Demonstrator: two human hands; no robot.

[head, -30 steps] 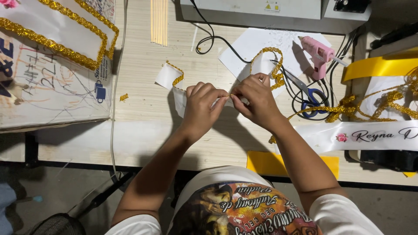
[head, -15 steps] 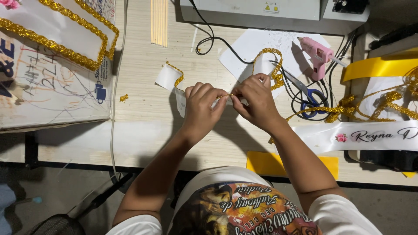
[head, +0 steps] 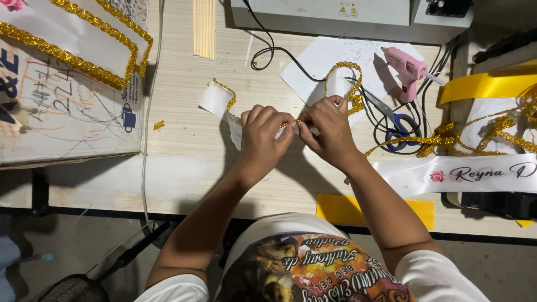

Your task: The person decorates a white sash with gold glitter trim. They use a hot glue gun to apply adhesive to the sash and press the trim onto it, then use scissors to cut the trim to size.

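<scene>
Over the wooden table, my left hand and my right hand pinch a white satin ribbon edged with gold glitter trim. The fingertips of both hands meet on the trim at the ribbon's edge. One end of the ribbon curls out to the left of my left hand. The other end loops up behind my right hand over white paper.
A pink glue gun and blue-handled scissors lie right of my hands among black cables. Loose gold trim and a printed white sash lie further right, a yellow ribbon above. A gold-trimmed sash rests on a board left.
Both hands stay pinched together on the ribbon's trimmed edge. Only the fingers shift slightly along the trim.
</scene>
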